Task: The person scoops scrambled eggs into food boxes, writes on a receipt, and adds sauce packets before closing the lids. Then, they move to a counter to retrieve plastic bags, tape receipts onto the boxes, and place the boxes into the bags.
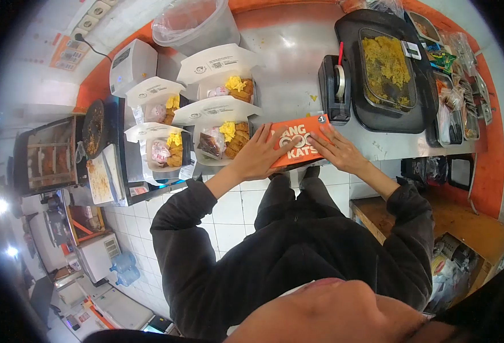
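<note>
A closed orange cardboard takeaway box with white lettering lies at the front edge of the steel counter. My left hand grips its left end, thumb and fingers reaching over the lid. On the right end is my right hand, its fingers lying over the lid and the side. What is inside this box is hidden. Left of my left hand stands an open white takeaway box with breaded pieces, yellow shreds and a dark sauce packet. More open boxes with similar food and wrapped white bundles stand beside and behind it.
A black tape dispenser stands behind the orange box. Right of it, a glass dish of yellow food sits on a black tray. A clear bucket and a white device are at the back left. Packets and containers line the right side.
</note>
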Demonstrator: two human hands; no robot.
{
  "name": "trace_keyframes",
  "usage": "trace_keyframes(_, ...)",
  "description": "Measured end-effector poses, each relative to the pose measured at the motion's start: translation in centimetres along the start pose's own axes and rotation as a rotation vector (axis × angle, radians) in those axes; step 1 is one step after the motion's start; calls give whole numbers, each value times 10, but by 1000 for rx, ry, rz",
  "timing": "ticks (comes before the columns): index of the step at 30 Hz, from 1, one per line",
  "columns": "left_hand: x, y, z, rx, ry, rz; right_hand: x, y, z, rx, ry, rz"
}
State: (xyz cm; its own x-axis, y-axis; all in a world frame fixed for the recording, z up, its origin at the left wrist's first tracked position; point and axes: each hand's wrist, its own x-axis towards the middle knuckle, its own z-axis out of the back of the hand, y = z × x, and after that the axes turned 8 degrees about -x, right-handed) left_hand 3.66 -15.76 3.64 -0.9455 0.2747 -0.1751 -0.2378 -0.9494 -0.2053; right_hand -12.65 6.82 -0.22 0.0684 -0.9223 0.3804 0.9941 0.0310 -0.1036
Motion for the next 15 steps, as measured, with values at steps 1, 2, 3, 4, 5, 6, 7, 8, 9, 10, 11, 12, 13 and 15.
trace_keyframes(1, -1, -1, 1, 7, 9, 0, -3, 0, -1, -9, 40, 14)
trace_keyframes(2, -2, -4, 0, 6, 11, 2, -5, 1, -1, -18, 81, 31)
trace_keyframes(3, -3, -10, -2, -33, -107, 12, -2, 2, 8, -15, 80, 32)
trace_keyframes(4, -3, -14, -4, -71, -224, 20, 6, 4, 26, 72, 173, -44)
trace_keyframes(5, 1, -21, -5, -71, -221, 21, 11, 6, 36, 159, 266, -122)
trace_keyframes(6, 7, -30, -8, -136, -261, 97, 11, 9, 35, 165, 269, -122)
trace_keyframes(7, 11, -36, -10, -200, -305, 176, 11, 11, 33, 146, 257, -254)
trace_keyframes(8, 11, -37, -12, -200, -306, 180, 11, 11, 30, 125, 243, -387)
trace_keyframes(9, 12, -37, -14, -167, -327, 177, 10, 5, 22, 38, 166, -546)
trace_keyframes(10, 13, -37, -15, -134, -351, 174, 10, -8, 15, -53, 87, -702)
trace_keyframes(11, 13, -37, -15, -136, -352, 174, 11, -19, 11, 106, -7, -881)
trace_keyframes(12, 14, -35, -13, -153, -346, 167, 12, -30, 8, 267, -104, -1056)
trace_keyframes(13, 15, -33, -10, -171, -339, 159, 13, -40, -4, 265, -103, -1058)
trace_keyframes(15, 18, -30, 2, -200, -361, 148, 10, -49, -34, 541, -42, -1223)
